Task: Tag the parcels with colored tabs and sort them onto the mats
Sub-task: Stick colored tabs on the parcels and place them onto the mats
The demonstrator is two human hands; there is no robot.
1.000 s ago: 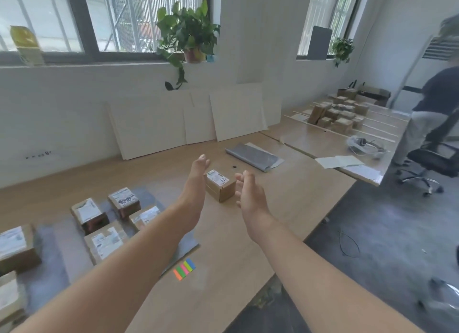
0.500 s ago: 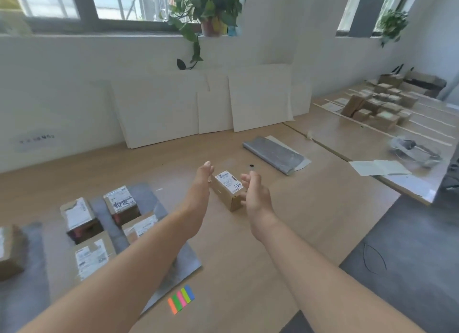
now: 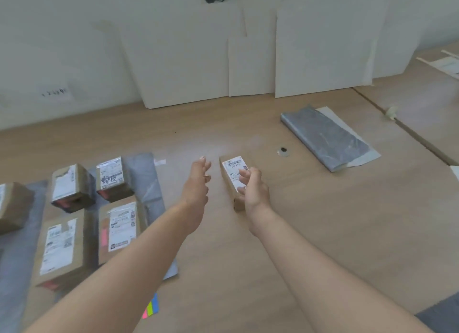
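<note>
A small cardboard parcel [image 3: 229, 169] with a white label lies on the wooden table [image 3: 323, 221], to the right of the grey mat [image 3: 146, 178]. My right hand [image 3: 254, 193] lies against its right side, fingers curled over the label. My left hand [image 3: 197, 183] hovers open just left of the parcel, not touching it. Several labelled parcels [image 3: 72, 183] sit on the mat; one [image 3: 121, 226] bears a pink tab. A strip of colored tabs [image 3: 151, 308] lies on the table near my left forearm.
A folded grey mat [image 3: 325, 136] lies on the table at the back right, with a small metal ring [image 3: 284, 151] beside it. White boards [image 3: 188, 59] lean against the wall. A second table [image 3: 422, 104] adjoins on the right.
My view has tilted down and closer to the table. My right hand has come onto the small parcel, and my left hand has drawn nearer to its left side.
</note>
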